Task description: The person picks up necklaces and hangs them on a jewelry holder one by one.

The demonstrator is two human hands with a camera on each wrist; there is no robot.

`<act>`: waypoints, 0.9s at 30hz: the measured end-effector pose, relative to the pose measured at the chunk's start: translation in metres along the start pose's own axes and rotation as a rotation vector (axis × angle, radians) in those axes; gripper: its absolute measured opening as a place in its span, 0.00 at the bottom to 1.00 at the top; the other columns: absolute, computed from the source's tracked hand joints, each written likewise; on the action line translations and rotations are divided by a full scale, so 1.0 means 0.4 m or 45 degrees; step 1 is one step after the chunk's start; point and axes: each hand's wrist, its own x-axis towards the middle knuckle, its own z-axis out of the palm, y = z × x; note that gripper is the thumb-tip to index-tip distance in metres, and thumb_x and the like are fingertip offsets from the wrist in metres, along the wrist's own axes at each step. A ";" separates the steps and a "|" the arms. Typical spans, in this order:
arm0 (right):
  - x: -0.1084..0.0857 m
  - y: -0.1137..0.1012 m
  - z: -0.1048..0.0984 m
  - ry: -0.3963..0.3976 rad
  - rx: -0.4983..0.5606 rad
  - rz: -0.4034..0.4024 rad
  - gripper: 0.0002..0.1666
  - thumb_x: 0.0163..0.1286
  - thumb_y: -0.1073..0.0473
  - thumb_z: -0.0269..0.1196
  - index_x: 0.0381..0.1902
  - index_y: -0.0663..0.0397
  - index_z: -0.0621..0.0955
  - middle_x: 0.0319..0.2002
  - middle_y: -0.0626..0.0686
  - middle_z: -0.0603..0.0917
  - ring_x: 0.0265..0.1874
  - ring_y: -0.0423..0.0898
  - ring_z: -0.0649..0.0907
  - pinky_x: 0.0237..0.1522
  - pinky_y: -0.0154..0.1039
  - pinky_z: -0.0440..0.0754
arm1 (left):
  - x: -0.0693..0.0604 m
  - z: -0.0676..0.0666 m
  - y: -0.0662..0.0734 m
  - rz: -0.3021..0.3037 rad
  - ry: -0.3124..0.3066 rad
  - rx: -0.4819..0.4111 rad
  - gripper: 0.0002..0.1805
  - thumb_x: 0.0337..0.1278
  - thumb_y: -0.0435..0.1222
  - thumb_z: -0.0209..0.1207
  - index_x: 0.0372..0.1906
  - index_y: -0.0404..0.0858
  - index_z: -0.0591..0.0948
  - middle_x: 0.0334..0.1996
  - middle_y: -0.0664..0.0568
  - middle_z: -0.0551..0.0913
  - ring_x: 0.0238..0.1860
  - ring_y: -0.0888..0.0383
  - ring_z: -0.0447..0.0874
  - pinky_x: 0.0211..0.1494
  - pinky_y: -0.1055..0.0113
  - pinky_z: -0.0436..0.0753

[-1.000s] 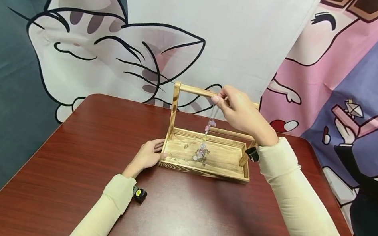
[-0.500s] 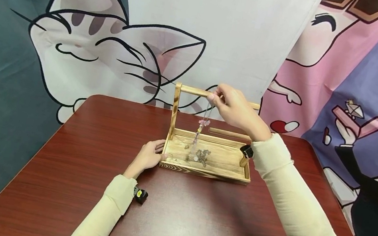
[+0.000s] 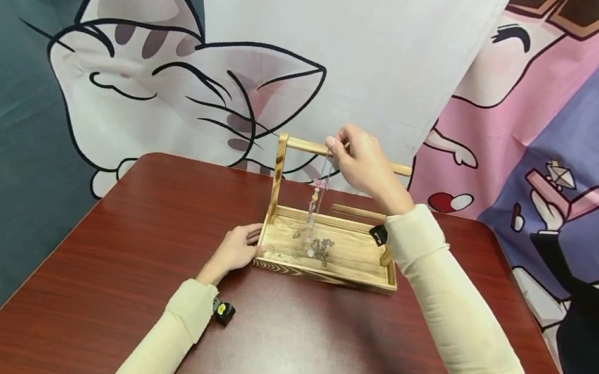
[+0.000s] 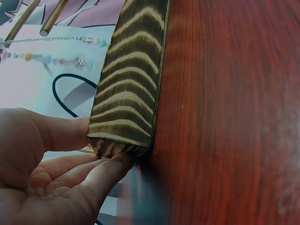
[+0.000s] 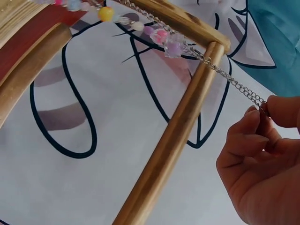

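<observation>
My right hand (image 3: 363, 163) pinches the end of a beaded chain necklace (image 3: 314, 198) between thumb and fingertips, just at the top bar of a wooden jewelry stand (image 3: 305, 145). In the right wrist view, silver chain (image 5: 241, 88) runs from the fingertips past the round bar to pastel beads (image 5: 159, 35). The strand hangs down toward the stand's tray, where a heap of chain (image 3: 323, 248) lies. My left hand (image 3: 235, 247) grips the tray's left end; the left wrist view has thumb and fingers on opposite sides of its dark-grained corner (image 4: 126, 89).
A lower wooden rod (image 3: 359, 212) sits behind the tray. Thin jewelry pieces (image 3: 281, 256) lie at the tray's left. The stand rests on a reddish-brown table (image 3: 153, 243), with a cartoon-printed cloth (image 3: 388, 46) hanging behind.
My right hand has moved left and slightly up along the top bar, drawing the hanging necklace left. My left hand stays at the tray's end.
</observation>
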 end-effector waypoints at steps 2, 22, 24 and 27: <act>0.005 0.003 0.005 0.021 0.003 -0.002 0.14 0.70 0.52 0.52 0.32 0.56 0.74 0.29 0.56 0.82 0.23 0.45 0.78 0.29 0.38 0.75 | 0.000 0.001 -0.002 0.010 0.004 0.009 0.33 0.51 0.33 0.62 0.65 0.34 0.66 0.59 0.40 0.72 0.59 0.50 0.72 0.59 0.59 0.73; 0.005 0.059 0.014 0.113 -0.050 -0.018 0.14 0.70 0.52 0.52 0.31 0.56 0.73 0.27 0.52 0.73 0.24 0.47 0.69 0.27 0.38 0.68 | 0.000 0.003 0.001 0.032 0.026 0.034 0.32 0.50 0.31 0.63 0.63 0.33 0.68 0.57 0.39 0.74 0.57 0.50 0.74 0.57 0.60 0.74; 0.002 0.065 0.013 0.116 -0.053 -0.018 0.14 0.70 0.52 0.52 0.31 0.56 0.73 0.26 0.52 0.72 0.24 0.47 0.68 0.27 0.38 0.67 | 0.000 0.002 0.002 0.031 0.026 0.037 0.32 0.50 0.31 0.63 0.63 0.33 0.68 0.57 0.39 0.74 0.57 0.50 0.74 0.57 0.60 0.74; -0.003 0.071 0.008 0.122 -0.053 -0.019 0.14 0.70 0.52 0.52 0.30 0.57 0.73 0.26 0.53 0.71 0.24 0.47 0.69 0.27 0.38 0.68 | 0.001 0.003 0.003 0.034 0.024 0.038 0.32 0.50 0.31 0.62 0.63 0.32 0.68 0.57 0.39 0.74 0.57 0.49 0.74 0.57 0.59 0.75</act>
